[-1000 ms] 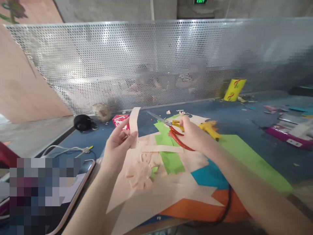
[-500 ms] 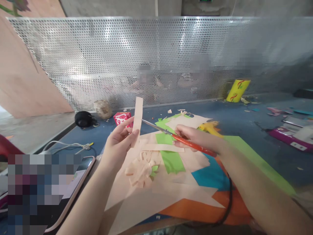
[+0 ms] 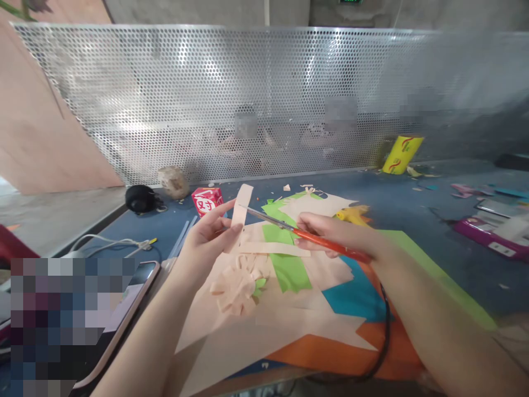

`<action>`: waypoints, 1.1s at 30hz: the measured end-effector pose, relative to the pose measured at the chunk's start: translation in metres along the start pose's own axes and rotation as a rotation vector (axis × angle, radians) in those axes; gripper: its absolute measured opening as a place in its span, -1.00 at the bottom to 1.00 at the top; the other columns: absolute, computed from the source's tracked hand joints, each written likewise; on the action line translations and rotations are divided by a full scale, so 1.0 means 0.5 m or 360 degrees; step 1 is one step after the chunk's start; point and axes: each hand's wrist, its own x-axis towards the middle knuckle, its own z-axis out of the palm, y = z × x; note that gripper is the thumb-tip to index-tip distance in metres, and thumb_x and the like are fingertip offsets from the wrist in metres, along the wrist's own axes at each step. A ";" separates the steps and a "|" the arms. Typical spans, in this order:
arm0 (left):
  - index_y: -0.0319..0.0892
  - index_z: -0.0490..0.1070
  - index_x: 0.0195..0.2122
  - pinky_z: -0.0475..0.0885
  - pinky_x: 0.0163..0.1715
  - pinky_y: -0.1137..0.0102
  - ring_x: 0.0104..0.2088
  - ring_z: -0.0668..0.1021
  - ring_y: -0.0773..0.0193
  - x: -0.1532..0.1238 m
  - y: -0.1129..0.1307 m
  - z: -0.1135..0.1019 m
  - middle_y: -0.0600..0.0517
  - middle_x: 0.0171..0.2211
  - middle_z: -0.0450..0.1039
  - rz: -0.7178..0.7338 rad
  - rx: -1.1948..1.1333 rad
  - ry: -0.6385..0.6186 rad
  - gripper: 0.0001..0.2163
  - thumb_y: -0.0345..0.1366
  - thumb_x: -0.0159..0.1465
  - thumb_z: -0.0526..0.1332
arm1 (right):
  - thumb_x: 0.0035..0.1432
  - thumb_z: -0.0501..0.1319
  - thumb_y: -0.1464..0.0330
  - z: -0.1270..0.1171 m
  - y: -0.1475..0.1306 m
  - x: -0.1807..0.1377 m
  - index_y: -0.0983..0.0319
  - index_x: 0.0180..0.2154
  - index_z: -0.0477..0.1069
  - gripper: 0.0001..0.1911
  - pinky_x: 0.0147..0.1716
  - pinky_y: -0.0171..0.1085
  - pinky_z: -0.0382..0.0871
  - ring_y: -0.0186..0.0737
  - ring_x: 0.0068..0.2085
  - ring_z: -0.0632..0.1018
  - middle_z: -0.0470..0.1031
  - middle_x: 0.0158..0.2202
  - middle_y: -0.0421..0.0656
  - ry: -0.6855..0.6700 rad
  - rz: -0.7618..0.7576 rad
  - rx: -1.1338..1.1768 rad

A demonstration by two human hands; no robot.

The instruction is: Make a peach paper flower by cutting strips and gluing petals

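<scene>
Between the thumb and fingers of my left hand [image 3: 212, 229] is a pale peach paper strip [image 3: 243, 203], its free end tilted up and to the right. My right hand [image 3: 320, 231] grips scissors with orange-red handles [image 3: 318, 240]. Their metal blades reach left and overlap the strip's right edge; whether they cut into it I cannot tell. Below lies a second paper strip [image 3: 276, 249] across green paper [image 3: 289, 270]. A peach paper flower [image 3: 235, 286] with a small green leaf [image 3: 259, 286] rests on pale sheets nearer to me.
A red box [image 3: 206, 201] and a black round object [image 3: 140, 199] stand behind my left hand. A yellow glue gun [image 3: 352, 215] lies past my right hand. A yellow roll [image 3: 403, 154] stands near the perforated metal screen [image 3: 268, 71]. A phone [image 3: 151, 273] is at left.
The held strip has come down and tilts further right, and my left hand has shifted slightly right. The scissor blades now overlap the strip. The view has shifted a little.
</scene>
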 end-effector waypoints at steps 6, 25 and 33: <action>0.04 0.23 0.12 0.24 -0.58 0.49 -0.57 0.36 0.45 -0.011 0.010 0.007 0.15 -0.50 0.31 -0.0064 0.0133 -0.0101 -0.45 -0.29 0.08 0.28 | 0.05 0.12 0.04 -0.007 -0.008 -0.001 0.18 -0.44 0.06 -0.62 -0.58 -0.40 0.10 -0.38 -0.48 0.22 0.13 -0.49 -0.30 -0.0091 0.0033 -0.0091; -0.03 0.24 0.10 0.42 -0.39 0.42 -0.38 0.50 0.30 -0.014 0.012 0.004 0.03 -0.36 0.45 -0.0118 0.0069 -0.0368 -0.50 -0.33 0.11 0.28 | 0.05 0.17 0.10 -0.002 0.008 -0.009 0.17 -0.40 0.11 -0.67 -0.67 -0.45 0.00 -0.44 -0.55 0.11 0.14 -0.50 -0.30 -0.0212 0.0097 0.0387; -0.19 0.46 -0.36 0.36 -0.56 0.52 -0.57 0.41 0.43 -0.009 0.010 0.004 0.08 -0.54 0.43 0.0015 0.0062 -0.0272 -0.85 -0.32 0.03 0.34 | 0.02 0.18 0.09 0.000 0.019 -0.004 0.16 -0.38 0.18 -0.68 -0.71 -0.44 -0.05 -0.45 -0.58 0.13 0.16 -0.50 -0.30 -0.0321 0.0101 0.0631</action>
